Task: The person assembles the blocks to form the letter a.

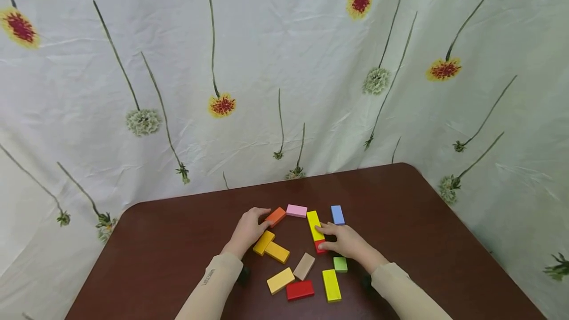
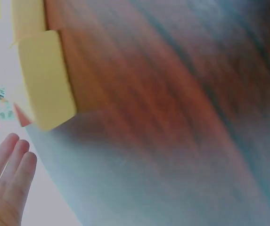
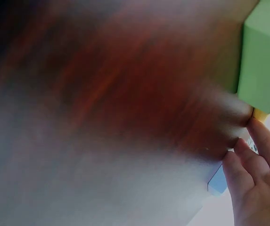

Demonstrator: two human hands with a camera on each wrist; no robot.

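Observation:
My left hand (image 1: 247, 231) is at the near-left end of an orange block (image 1: 277, 216), with index finger and thumb on either side of that end. In the left wrist view its fingers (image 2: 18, 162) look fairly straight and spread. My right hand (image 1: 348, 242) reaches in from the right over a long yellow block (image 1: 313, 219). A fingertip overlaps the yellow block, and the thumb lies over a red block (image 1: 319, 246) end to end with it. A pink block (image 1: 296, 211) lies between the orange and yellow ones. A blue block (image 1: 338, 215) sits beyond the right hand.
Two amber blocks (image 1: 277, 252) touch beside the left hand. Nearer lie a pale yellow block (image 1: 280, 280), a tan block (image 1: 304, 266), another red block (image 1: 300, 290), a bright yellow block (image 1: 331, 285) and a green block (image 1: 340, 264). A floral curtain (image 1: 249, 152) hangs behind the brown table (image 1: 178, 241).

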